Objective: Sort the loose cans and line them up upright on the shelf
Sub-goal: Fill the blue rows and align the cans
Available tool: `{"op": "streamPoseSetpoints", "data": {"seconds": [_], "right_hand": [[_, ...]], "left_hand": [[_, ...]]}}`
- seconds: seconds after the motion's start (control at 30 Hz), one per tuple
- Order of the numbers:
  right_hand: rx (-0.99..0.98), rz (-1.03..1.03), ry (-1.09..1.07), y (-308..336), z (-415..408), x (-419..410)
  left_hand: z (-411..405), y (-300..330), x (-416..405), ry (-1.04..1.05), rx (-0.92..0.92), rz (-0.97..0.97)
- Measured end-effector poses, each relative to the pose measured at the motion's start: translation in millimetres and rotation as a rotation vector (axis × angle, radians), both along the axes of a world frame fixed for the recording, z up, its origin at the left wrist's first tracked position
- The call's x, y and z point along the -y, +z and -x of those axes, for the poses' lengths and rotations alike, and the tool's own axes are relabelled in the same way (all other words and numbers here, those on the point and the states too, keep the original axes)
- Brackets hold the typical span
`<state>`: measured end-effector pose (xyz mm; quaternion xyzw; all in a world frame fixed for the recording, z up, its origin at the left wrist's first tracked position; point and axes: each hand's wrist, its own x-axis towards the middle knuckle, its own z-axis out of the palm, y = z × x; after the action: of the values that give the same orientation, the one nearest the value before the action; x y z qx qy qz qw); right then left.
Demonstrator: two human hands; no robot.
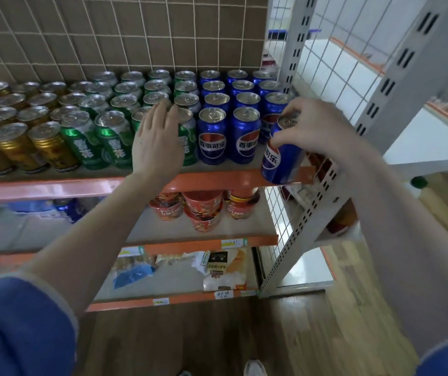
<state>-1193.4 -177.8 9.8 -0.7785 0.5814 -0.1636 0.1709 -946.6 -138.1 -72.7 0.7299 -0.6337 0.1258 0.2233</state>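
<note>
Brown tiled backing behind a wire grid is closing off the rear of the shelf [54,185], whose orange front lip is running across our view. Working left to right: gold cans [52,147] are standing upright in rows at the far left, green cans [84,142] beside them, then blue cans [212,137] toward the right end.

We are holding our left hand [157,142] flat against the front of the green rows, fingers [160,109] straight and close together, palm turned to the cans; whether it is touching them we cannot tell.

Our right hand [315,126] is gripping a loose blue can [279,161] from above, fingers curled and clamped around its rim. That can is hanging tilted at the right end of the shelf, its base just in front of the orange lip, next to the front blue row.

Below, red noodle cups [203,210] are sitting on the next shelf, and packaged snacks [222,267] are lying on the one under that. A grey perforated upright [312,213] is framing the right side, over wooden flooring [325,321].
</note>
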Motion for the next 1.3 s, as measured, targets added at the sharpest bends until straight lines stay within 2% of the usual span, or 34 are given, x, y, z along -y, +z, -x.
{"op": "streamPoseSetpoints", "data": {"seconds": [0.07, 0.2, 0.6, 0.93, 1.1, 1.3], "right_hand": [[-0.037, -0.009, 0.027, 7, 3, 13], [-0.144, -0.03, 0.096, 14, 3, 40], [-0.384, -0.042, 0.217, 3, -5, 94], [-0.303, -0.112, 0.324, -10, 2, 106], [-0.325, 0.029, 0.173, -9, 5, 111], [-0.314, 0.019, 0.152, -7, -1, 110]], "left_hand": [[14, -4, -11, 0.055, -0.05, 0.037], [44, -17, -26, 0.122, -0.133, -0.006], [81, -43, -50, 0.194, -0.158, -0.113], [71, -43, -46, 0.199, -0.173, -0.151], [66, -38, -37, 0.172, -0.158, -0.141], [55, -27, -29, 0.177, -0.145, -0.133]]}}
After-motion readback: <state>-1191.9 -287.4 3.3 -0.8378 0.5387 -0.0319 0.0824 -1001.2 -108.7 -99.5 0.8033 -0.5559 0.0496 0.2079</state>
